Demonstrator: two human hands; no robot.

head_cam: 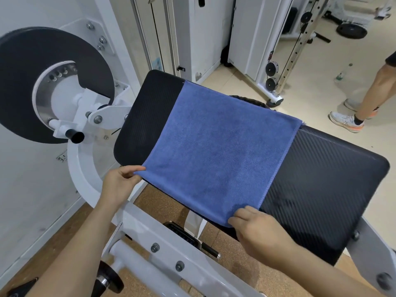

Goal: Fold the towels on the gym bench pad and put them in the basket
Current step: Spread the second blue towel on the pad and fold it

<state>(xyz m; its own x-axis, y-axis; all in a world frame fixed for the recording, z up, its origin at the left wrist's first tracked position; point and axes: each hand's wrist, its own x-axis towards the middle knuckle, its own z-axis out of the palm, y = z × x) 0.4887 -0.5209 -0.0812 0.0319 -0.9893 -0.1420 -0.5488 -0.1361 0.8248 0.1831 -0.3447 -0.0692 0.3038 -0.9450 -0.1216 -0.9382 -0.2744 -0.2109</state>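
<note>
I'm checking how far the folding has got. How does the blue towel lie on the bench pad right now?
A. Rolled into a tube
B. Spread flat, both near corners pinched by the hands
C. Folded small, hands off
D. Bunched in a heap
B: the blue towel lies flat across the bench pad, with the left hand and right hand each pinching a near corner.

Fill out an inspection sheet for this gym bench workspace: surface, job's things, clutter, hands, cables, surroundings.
Surface: black bench pad, tilted, bare at both ends.
Job's things: one blue towel spread flat across the pad, near edge hanging over; no basket seen.
Clutter: nothing seen on the pad.
Hands: left hand pinches the towel's near left corner; right hand grips the near right corner.
Cables: black machine cables run over pulleys on the rack behind.
Surroundings: large black weight disc on the left, white machine frame below, another person's legs at right, bottle on the floor.
</note>
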